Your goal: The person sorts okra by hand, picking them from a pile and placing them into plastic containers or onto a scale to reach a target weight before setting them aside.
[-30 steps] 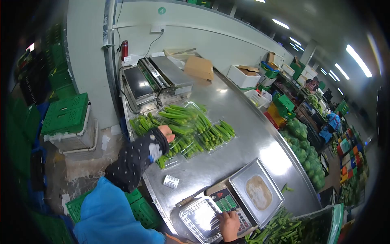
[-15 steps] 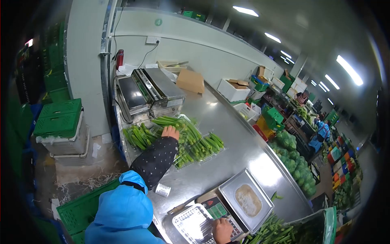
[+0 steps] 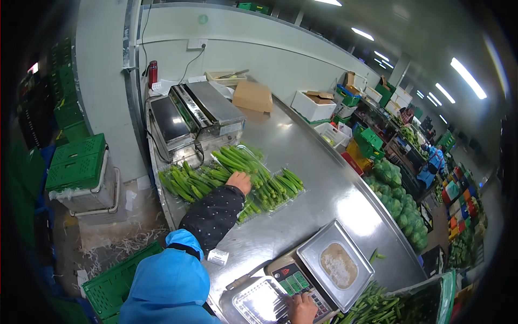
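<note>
My left hand [image 3: 240, 182], in a dark dotted sleeve, has its fingers curled over long green pods [image 3: 232, 159] at the left part of the metal table. More pods lie in clear trays [image 3: 280, 189] beside it. At the bottom, my right hand [image 3: 302, 309] is closed at the right edge of a clear plastic tray [image 3: 258, 300], next to the keypad [image 3: 294, 282] of a scale. The scale's metal pan [image 3: 353, 281] holds nothing but a pale patch. A white label [image 3: 218, 256] lies near my left sleeve.
A wrapping machine [image 3: 213, 108] and a cardboard box [image 3: 252, 96] stand at the back of the table [image 3: 307, 162]. Loose pods [image 3: 372, 305] lie at the lower right. Bagged green vegetables [image 3: 399, 210] and a co-worker in blue [image 3: 431, 162] are beyond the right edge. Green crates [image 3: 113, 281] sit lower left.
The view has shifted slightly. My left hand has moved a little right and down over the pods. My right hand is still beside the tray and keypad.
</note>
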`<state>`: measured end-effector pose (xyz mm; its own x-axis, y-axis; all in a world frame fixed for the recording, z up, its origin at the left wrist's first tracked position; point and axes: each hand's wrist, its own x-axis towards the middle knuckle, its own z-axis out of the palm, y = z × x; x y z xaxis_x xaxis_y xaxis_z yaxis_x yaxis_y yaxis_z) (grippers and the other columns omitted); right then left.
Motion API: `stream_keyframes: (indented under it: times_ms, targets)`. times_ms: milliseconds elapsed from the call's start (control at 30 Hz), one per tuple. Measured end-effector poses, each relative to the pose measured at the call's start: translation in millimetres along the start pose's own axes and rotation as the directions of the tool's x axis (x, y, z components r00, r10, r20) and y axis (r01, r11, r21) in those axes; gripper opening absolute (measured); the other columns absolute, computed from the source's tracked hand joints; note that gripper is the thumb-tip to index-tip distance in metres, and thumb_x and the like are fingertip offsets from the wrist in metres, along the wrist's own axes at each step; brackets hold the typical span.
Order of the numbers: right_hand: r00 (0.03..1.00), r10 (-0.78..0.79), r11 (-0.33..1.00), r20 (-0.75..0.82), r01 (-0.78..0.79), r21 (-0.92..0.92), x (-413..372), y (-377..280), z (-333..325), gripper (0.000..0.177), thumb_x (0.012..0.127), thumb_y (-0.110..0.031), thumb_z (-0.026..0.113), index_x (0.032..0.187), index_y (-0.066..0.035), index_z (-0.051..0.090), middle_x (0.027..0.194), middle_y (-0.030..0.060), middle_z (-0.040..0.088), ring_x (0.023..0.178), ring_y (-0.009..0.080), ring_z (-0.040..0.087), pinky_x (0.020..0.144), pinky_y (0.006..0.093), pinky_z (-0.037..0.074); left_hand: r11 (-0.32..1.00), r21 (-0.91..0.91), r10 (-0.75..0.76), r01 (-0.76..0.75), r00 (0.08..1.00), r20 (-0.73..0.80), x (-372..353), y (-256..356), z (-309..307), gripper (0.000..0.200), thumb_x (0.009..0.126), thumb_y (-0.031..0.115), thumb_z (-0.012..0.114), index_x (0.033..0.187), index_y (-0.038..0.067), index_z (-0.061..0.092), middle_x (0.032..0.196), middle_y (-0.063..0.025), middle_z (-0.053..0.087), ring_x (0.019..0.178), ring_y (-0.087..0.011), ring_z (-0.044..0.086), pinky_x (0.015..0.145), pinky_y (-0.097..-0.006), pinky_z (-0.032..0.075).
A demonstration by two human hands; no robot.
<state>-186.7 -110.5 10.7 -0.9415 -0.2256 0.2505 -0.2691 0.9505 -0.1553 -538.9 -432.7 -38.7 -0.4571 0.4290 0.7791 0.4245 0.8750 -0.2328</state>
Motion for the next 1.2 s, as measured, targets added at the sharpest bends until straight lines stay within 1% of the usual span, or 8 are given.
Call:
stream_keyframes:
  times_ms: [400, 500, 567, 633, 700, 900, 1133, 1200]
  targets:
    - [0.996, 0.062, 0.998, 0.066, -0.063, 0.014, -6.2, 0.1, -6.7, 0.022, 0.068, -0.006, 0.057, 0.090, -0.004, 0.058, 0.090, 0.0156, 0.056, 0.075, 0.0342, 0.056, 0.061, 0.0420, 0.047, 0.994, -0.072, -0.079, 0.084, 0.994, 0.080, 16.1, 10.7, 5.1, 0.004, 0.066, 0.014, 0.057, 0.066, 0.012, 0.060, 0.069, -0.0031, 0.056, 0.076, -0.0206, 0.054, 0.067, -0.0356, 0.040]
    - [0.941, 0.193, 0.981, 0.278, -0.195, -0.021, -2.7, 0.5, -7.4, 0.035, 0.067, -0.005, 0.058, 0.101, -0.005, 0.058, 0.101, 0.0177, 0.056, 0.089, 0.0346, 0.056, 0.072, 0.0436, 0.047, 0.985, -0.070, -0.130, 0.158, 0.943, 0.306, 9.4, 6.9, -2.2, 0.026, 0.062, 0.019, 0.070, 0.085, 0.012, 0.060, 0.080, -0.0049, 0.057, 0.084, -0.0236, 0.055, 0.072, -0.0376, 0.040]
    - [1.000, -0.026, 0.998, 0.001, 0.026, -0.058, -0.8, 3.4, 2.1, 0.008, 0.068, -0.013, 0.061, 0.072, -0.007, 0.057, 0.069, 0.0097, 0.054, 0.063, 0.0277, 0.057, 0.050, 0.0388, 0.043, 0.976, -0.102, -0.147, 0.194, 0.926, 0.348, 5.2, 5.7, -5.7, 0.031, 0.063, 0.022, 0.071, 0.089, 0.011, 0.060, 0.084, -0.0070, 0.058, 0.086, -0.0257, 0.055, 0.074, -0.0402, 0.041]
    - [0.998, -0.040, 0.995, 0.046, 0.044, -0.095, -2.7, 0.6, -6.2, 0.008, 0.068, -0.012, 0.059, 0.073, -0.007, 0.056, 0.071, 0.0085, 0.054, 0.064, 0.0262, 0.056, 0.052, 0.0361, 0.044, 0.943, -0.072, -0.233, 0.326, 0.796, 0.558, 23.7, 18.2, -46.7, 0.017, 0.070, 0.021, 0.066, 0.082, 0.010, 0.062, 0.080, -0.0072, 0.060, 0.084, -0.0251, 0.057, 0.073, -0.0399, 0.042]
    - [0.998, -0.057, 0.994, -0.024, 0.055, -0.098, -11.4, 2.9, -1.4, 0.007, 0.067, -0.011, 0.058, 0.072, -0.008, 0.056, 0.071, 0.0071, 0.055, 0.064, 0.0239, 0.056, 0.053, 0.0353, 0.044, 0.922, -0.282, -0.163, 0.267, 0.925, 0.343, 7.9, 32.1, -56.4, 0.039, 0.061, 0.017, 0.075, 0.097, 0.008, 0.062, 0.096, -0.0108, 0.059, 0.094, -0.0287, 0.055, 0.081, -0.0425, 0.041]
    - [1.000, 0.022, 0.992, 0.000, -0.022, -0.123, -30.5, 10.5, 23.2, 0.009, 0.065, -0.010, 0.059, 0.072, -0.008, 0.054, 0.075, 0.0057, 0.055, 0.068, 0.0223, 0.056, 0.057, 0.0351, 0.046, 0.777, -0.597, -0.003, 0.200, 0.949, 0.315, -4.8, 121.7, -112.0, 0.041, 0.062, 0.020, 0.074, 0.099, 0.007, 0.062, 0.098, -0.0129, 0.060, 0.097, -0.0329, 0.054, 0.085, -0.0447, 0.039]
    - [0.992, 0.124, 0.982, -0.021, -0.126, -0.140, -30.8, 17.8, 18.3, 0.011, 0.068, -0.010, 0.057, 0.078, -0.004, 0.059, 0.080, 0.0087, 0.056, 0.074, 0.0257, 0.057, 0.062, 0.0339, 0.049, 0.516, -0.841, 0.550, -0.164, 0.816, 0.178, -3.8, 224.0, -180.9, 0.029, 0.066, 0.023, 0.071, 0.090, 0.008, 0.064, 0.084, -0.0093, 0.059, 0.084, -0.0284, 0.058, 0.076, -0.0412, 0.046]
    - [0.993, 0.110, 0.980, 0.038, -0.102, -0.172, -32.0, 17.5, 18.2, 0.013, 0.071, -0.009, 0.054, 0.081, -0.002, 0.060, 0.078, 0.0096, 0.057, 0.074, 0.0245, 0.059, 0.059, 0.0329, 0.050, 0.569, -0.806, 0.676, -0.161, 0.651, 0.347, -13.1, 232.6, -180.8, 0.015, 0.066, 0.016, 0.065, 0.079, 0.008, 0.064, 0.078, -0.0073, 0.058, 0.081, -0.0268, 0.058, 0.073, -0.0392, 0.047]
